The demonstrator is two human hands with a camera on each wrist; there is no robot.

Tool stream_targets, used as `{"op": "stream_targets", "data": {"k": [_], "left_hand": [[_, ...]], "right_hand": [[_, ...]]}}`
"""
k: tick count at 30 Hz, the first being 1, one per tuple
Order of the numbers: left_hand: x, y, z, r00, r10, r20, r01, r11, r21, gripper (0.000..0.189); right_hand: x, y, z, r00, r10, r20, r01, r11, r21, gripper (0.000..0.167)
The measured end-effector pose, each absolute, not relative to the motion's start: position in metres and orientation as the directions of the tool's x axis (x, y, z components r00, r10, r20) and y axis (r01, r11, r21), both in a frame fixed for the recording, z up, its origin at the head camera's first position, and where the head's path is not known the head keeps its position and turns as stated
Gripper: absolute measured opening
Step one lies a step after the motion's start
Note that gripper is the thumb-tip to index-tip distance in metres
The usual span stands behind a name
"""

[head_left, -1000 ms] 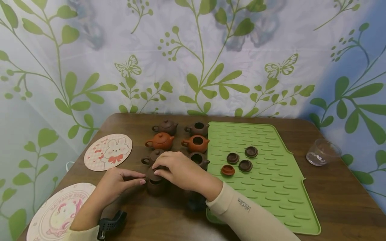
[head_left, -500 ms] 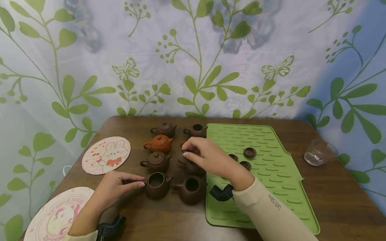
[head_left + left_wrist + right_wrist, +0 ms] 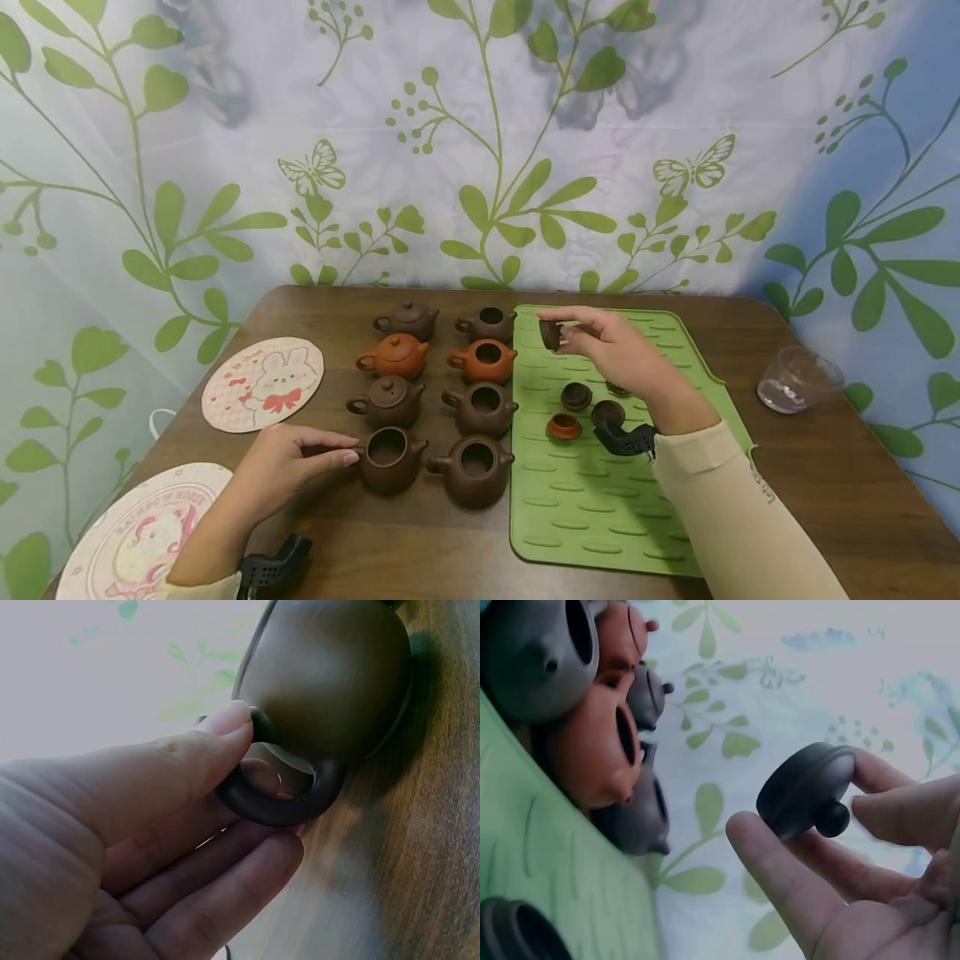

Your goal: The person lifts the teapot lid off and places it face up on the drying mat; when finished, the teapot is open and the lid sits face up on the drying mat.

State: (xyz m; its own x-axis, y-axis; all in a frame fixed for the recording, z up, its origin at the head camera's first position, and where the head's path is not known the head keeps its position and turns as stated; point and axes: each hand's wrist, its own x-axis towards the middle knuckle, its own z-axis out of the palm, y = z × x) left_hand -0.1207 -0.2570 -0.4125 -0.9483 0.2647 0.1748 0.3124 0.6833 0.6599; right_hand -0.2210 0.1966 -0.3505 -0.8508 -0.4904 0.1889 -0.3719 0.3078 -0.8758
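My left hand (image 3: 288,467) pinches the handle of a dark brown lidless teapot (image 3: 390,462) at the near left of the group. In the left wrist view, thumb and fingers close round that handle (image 3: 277,806). Above the far part of the green mat (image 3: 570,508), my right hand (image 3: 618,354) holds a dark brown teapot lid (image 3: 550,334). Tilted on edge, this lid shows its round knob in the right wrist view (image 3: 806,791). Under that hand, several brown lids (image 3: 576,396) and one orange lid (image 3: 564,426) lie on the mat, one partly hidden.
Two columns of small teapots stand left of the mat. Lidded ones include an orange teapot (image 3: 397,357); an orange open teapot (image 3: 486,362) stands in the right column. Two round placemats (image 3: 262,383) lie at left. A clear plastic cup (image 3: 797,382) stands at right.
My right hand has lifted the lid off the near-left teapot and carried it right, over the mat. The left hand has stayed at the teapot's handle.
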Motion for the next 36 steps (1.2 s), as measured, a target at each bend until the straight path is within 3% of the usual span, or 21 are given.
{"op": "stream_targets", "data": {"k": [6, 10, 15, 21, 29, 36], "left_hand": [[-0.120, -0.257, -0.412, -0.945, 0.270, 0.186, 0.325, 0.690, 0.647, 0.011], [-0.120, -0.257, -0.412, -0.944, 0.271, 0.191, 0.329, 0.695, 0.639, 0.012], [-0.120, -0.257, -0.413, -0.943, 0.271, 0.191, 0.329, 0.694, 0.640, 0.012], [-0.120, -0.257, -0.413, -0.939, 0.279, 0.199, 0.341, 0.697, 0.631, 0.012], [-0.121, -0.257, -0.413, -0.940, 0.278, 0.196, 0.338, 0.708, 0.620, 0.011], [-0.121, -0.257, -0.413, -0.936, 0.284, 0.206, 0.349, 0.695, 0.629, 0.011]], "right_hand": [[-0.232, 0.206, -0.365, -0.907, -0.417, 0.053, -0.116, 0.129, -0.985, 0.044], [-0.235, 0.209, -0.372, -0.941, -0.338, -0.015, -0.065, 0.225, -0.972, 0.055], [-0.239, 0.213, -0.382, -0.959, -0.280, -0.046, -0.070, 0.391, -0.918, 0.061], [-0.242, 0.215, -0.391, -0.964, -0.258, -0.060, -0.062, 0.442, -0.895, 0.058], [-0.244, 0.211, -0.403, -0.969, -0.247, 0.009, -0.161, 0.603, -0.781, 0.051], [-0.242, 0.198, -0.409, -0.966, -0.257, 0.021, -0.192, 0.664, -0.723, 0.049]]}}
